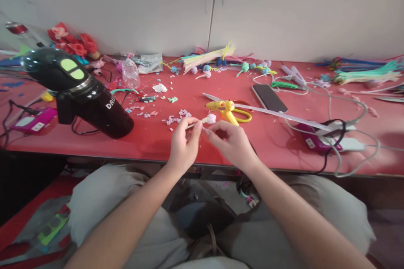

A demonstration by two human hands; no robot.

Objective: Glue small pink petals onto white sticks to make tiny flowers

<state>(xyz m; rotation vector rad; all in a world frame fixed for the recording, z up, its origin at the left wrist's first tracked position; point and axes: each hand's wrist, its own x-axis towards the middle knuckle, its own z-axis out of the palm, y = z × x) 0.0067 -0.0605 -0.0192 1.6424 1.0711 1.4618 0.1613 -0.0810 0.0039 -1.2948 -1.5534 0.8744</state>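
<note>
Above the table's front edge, my left hand (187,141) is closed in a pinch on the thin stem of a small pale-pink fuzzy flower (211,118). My right hand (232,141) is close beside it, thumb and fingertips pinched together by the stem. Whatever lies between those fingertips is too small to make out. Just behind the hands lie a yellow hot glue gun (224,108) and scissors (244,115) with yellow handles. Short pink fuzzy pieces (178,117) are scattered to the left of the flower.
A black tumbler-shaped device (94,101) leans at left. A phone (269,97), a long translucent stick (277,113) and a purple power strip (318,138) with tangled cables are at right. Bundled pipe cleaners (205,59) lie along the wall. The red table (151,143) ends near my knees.
</note>
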